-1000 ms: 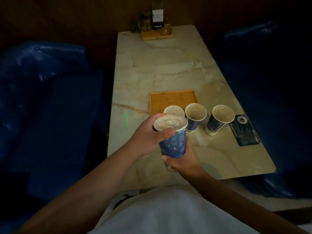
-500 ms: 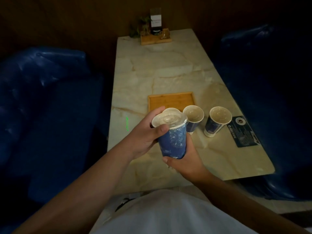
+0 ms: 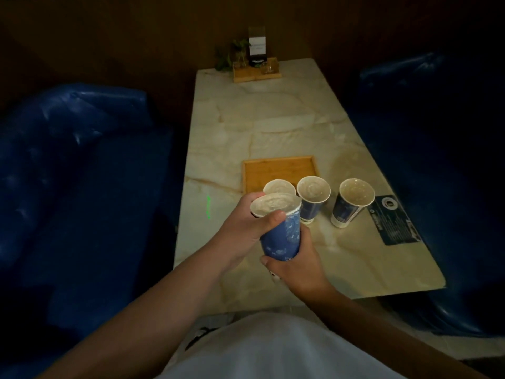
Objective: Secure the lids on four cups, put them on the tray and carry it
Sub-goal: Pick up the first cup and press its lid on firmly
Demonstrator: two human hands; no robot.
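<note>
Both hands hold one blue cup [image 3: 281, 236], left hand [image 3: 243, 228] pinching its lid [image 3: 274, 205], right hand [image 3: 296, 265] wrapped underneath; three cups [image 3: 313, 199] and one tray [image 3: 278, 172] wait.

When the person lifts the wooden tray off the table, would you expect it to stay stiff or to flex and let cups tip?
The wooden tray looks like a rigid board with a raised rim, so it probably stays flat. It is bare now, so likely light. The tall, narrow standing cups could tip if it is tilted; the rim may only stop sliding.
</note>
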